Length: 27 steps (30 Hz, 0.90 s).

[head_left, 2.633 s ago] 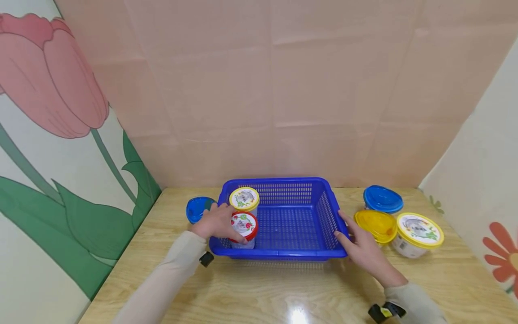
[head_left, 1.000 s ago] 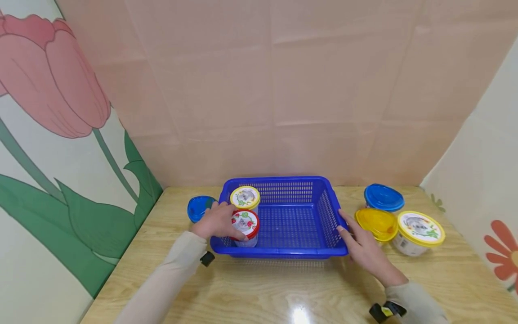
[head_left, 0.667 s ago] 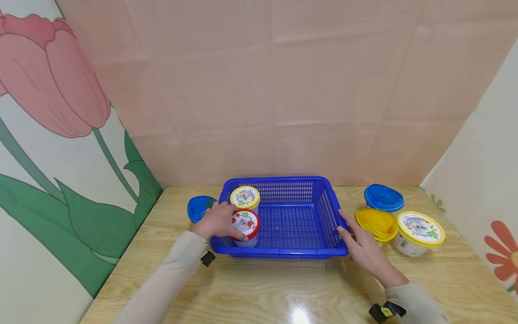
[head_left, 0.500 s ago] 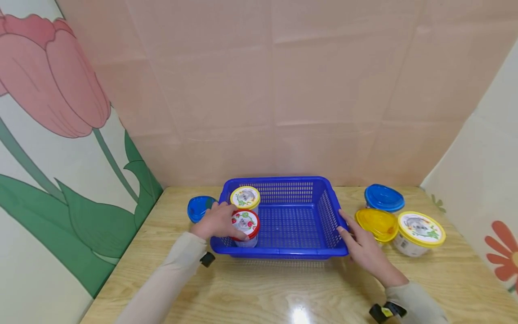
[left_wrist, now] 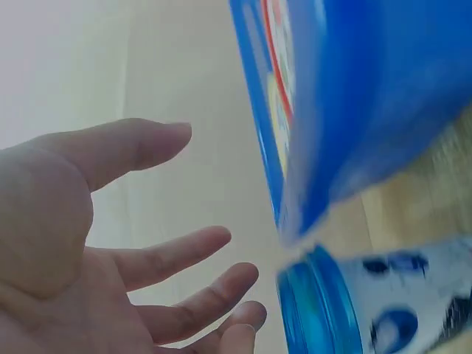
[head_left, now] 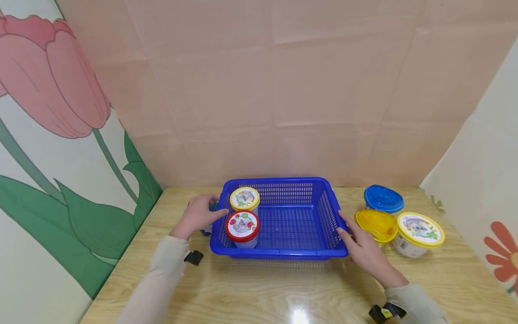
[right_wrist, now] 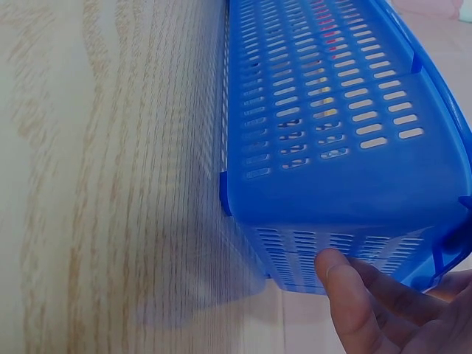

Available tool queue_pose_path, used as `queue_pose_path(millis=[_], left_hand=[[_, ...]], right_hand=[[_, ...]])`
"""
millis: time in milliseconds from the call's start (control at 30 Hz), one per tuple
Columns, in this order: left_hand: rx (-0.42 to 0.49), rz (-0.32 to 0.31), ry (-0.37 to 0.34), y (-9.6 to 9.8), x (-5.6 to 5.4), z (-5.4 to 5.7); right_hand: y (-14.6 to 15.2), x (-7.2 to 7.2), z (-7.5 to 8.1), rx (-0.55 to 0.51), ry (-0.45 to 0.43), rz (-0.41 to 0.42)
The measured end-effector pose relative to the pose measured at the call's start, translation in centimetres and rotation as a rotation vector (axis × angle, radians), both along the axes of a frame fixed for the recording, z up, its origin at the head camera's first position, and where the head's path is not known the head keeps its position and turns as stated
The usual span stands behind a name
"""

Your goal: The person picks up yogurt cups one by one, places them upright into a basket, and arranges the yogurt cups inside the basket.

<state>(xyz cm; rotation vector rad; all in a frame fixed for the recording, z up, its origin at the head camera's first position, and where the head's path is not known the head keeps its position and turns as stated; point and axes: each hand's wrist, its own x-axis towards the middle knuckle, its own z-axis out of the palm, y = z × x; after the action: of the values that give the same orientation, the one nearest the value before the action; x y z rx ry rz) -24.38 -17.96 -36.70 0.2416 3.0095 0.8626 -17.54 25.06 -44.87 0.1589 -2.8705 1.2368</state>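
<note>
In the blue perforated basket (head_left: 279,253) stand two round tubs on the left side. The red-lidded tub (head_left: 242,225) is in front and the yellow-lidded tub (head_left: 244,198) behind. My left hand (head_left: 197,216) hovers just left of the basket, fingers apart, holding nothing, over a blue-lidded container. In the left wrist view that printed container (left_wrist: 402,299) lies close past the fingertips, while the head view has it mostly hidden behind the hand. With loosely extended fingers, my right hand (head_left: 366,249) touches the basket's right end at the rim.
Right of the basket sit a blue-lidded container (head_left: 383,199), a yellow-lidded container (head_left: 376,225) and a larger white tub with a yellow rim (head_left: 418,231). All stand on a wooden table (head_left: 243,292) against a pinkish covered wall (head_left: 275,112).
My left hand has let go of the red-lidded tub and moved left, out over the basket's rim to the blue-lidded container. My right hand has stayed at the basket's right end.
</note>
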Motion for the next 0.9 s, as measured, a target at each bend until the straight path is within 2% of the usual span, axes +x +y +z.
queue_pose_path(millis=[333,533,900], left_hand=[[0.024,0.101,0.054,-4.3,-1.4,-1.4],[0.033,0.155,0.003,-5.9,-2.2,-2.6],[0.143,0.149,-0.093,-7.3,-3.4,-4.6]], right_hand=[[0.0,0.0,0.0,-0.017,0.028,0.004],[0.0,0.1,-0.1,-0.013,0.027,0.004],[0.0,0.0,-0.1,-0.013,0.019,-0.001]])
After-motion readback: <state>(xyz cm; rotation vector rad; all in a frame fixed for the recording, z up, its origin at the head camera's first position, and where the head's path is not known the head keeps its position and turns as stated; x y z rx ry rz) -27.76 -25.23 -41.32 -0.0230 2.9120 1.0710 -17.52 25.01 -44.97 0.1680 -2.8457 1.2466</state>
